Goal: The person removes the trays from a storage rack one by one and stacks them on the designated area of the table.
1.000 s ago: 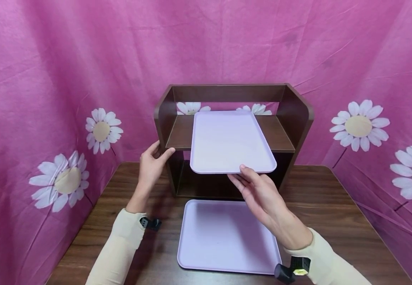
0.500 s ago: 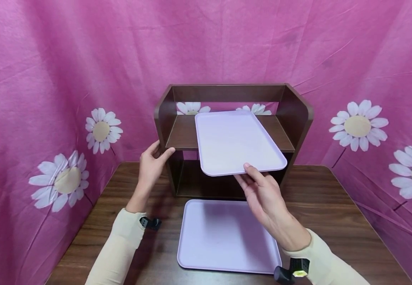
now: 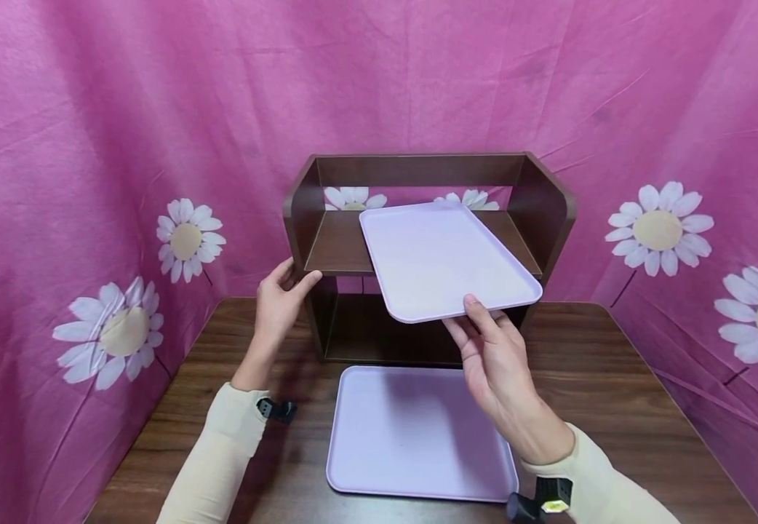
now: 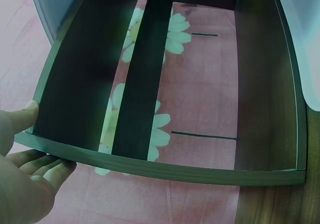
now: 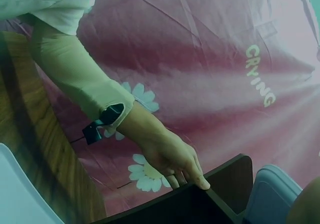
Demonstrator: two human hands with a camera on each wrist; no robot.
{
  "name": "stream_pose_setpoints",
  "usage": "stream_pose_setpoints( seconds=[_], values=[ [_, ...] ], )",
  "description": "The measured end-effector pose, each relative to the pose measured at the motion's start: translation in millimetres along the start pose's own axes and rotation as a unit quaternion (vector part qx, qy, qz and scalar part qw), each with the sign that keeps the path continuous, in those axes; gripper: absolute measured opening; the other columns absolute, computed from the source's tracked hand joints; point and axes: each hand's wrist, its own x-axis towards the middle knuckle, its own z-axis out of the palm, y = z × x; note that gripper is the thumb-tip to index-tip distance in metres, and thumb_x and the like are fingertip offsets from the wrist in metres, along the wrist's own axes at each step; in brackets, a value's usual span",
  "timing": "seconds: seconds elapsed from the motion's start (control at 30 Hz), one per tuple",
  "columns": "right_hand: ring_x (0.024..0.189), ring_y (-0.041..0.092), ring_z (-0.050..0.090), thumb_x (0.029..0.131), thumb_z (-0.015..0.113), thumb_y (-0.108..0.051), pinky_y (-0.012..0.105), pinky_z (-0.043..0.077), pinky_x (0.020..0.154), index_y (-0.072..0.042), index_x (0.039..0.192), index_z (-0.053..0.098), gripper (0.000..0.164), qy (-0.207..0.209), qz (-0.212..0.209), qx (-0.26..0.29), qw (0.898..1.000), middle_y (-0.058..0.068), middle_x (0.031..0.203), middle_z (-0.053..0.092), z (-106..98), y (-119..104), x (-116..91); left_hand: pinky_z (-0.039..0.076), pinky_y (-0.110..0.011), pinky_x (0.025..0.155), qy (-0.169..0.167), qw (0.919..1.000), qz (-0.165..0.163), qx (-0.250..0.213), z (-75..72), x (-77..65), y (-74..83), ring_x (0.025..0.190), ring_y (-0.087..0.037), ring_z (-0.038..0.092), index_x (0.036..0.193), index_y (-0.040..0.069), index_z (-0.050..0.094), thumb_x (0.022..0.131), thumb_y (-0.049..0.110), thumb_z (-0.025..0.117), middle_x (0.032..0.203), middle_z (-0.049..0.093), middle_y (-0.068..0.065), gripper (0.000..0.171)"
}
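Note:
A lilac tray [image 3: 444,258] slants over the middle board of a dark brown two-tier shelf [image 3: 336,247]. My right hand [image 3: 493,356] pinches its near edge, thumb on top and fingers beneath. The tray's front end juts out past the board, its near right corner overlapping the shelf's right side. My left hand [image 3: 274,302] grips the shelf's left side panel, thumb on the front edge. In the left wrist view, the fingers of the left hand [image 4: 30,179] lie along the panel's outer face. A second lilac tray [image 3: 418,437] lies flat on the table before the shelf.
The brown wood-grain table [image 3: 588,407] carries the shelf and lower tray. A pink curtain [image 3: 379,80] with white daisies hangs behind and on both sides. Below the middle board is the shelf's lower compartment [image 3: 385,331].
The held tray's near end has swung to the right, turning the tray askew on the shelf. My right hand has moved slightly right with it; the left hand has stayed put.

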Motion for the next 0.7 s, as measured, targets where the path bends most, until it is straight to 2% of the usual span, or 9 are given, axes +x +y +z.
stream_pose_setpoints(
  seconds=[0.17, 0.43, 0.57, 0.7],
  values=[
    [0.106, 0.016, 0.075, 0.102, 0.067, -0.002, 0.034, 0.060, 0.103, -0.004, 0.126, 0.050, 0.029, 0.001, -0.005, 0.009, 1.000, 0.005, 0.118, 0.069, -3, -3, 0, 0.056, -0.016, 0.100, 0.000, 1.0000, 0.003, 0.000, 0.1, 0.8, -0.6, 0.131, -0.024, 0.067, 0.143, 0.004, 0.067, 0.094, 0.021, 0.085, 0.140, 0.070, -0.019, 0.055],
    [0.100, 0.017, 0.078, 0.101, 0.069, -0.001, 0.034, 0.062, 0.097, -0.003, 0.113, 0.056, 0.017, 0.007, -0.023, 0.023, 0.999, 0.007, 0.113, 0.072, -10, -10, -1, 0.056, -0.024, 0.105, 0.001, 1.0000, 0.003, 0.001, 0.1, -0.2, 0.2, 0.132, -0.025, 0.066, 0.143, 0.005, 0.067, 0.094, 0.022, 0.085, 0.140, 0.070, -0.019, 0.055],
    [0.096, 0.017, 0.078, 0.100, 0.070, 0.001, 0.035, 0.063, 0.096, -0.002, 0.111, 0.054, 0.020, 0.017, -0.040, 0.014, 0.999, 0.007, 0.111, 0.071, -12, -12, -1, 0.056, -0.019, 0.102, 0.005, 1.0000, 0.008, -0.001, 0.0, 0.1, -0.8, 0.131, -0.024, 0.067, 0.143, 0.004, 0.067, 0.094, 0.020, 0.085, 0.140, 0.070, -0.019, 0.054],
    [0.091, 0.017, 0.078, 0.099, 0.070, 0.003, 0.035, 0.064, 0.094, -0.003, 0.103, 0.057, 0.015, 0.023, -0.046, 0.000, 0.999, 0.007, 0.107, 0.071, -14, -14, -1, 0.055, -0.012, 0.097, 0.006, 0.9999, 0.010, -0.004, -0.1, -0.1, -0.1, 0.130, -0.025, 0.067, 0.142, 0.004, 0.068, 0.094, 0.019, 0.085, 0.139, 0.070, -0.020, 0.053]
  ],
)
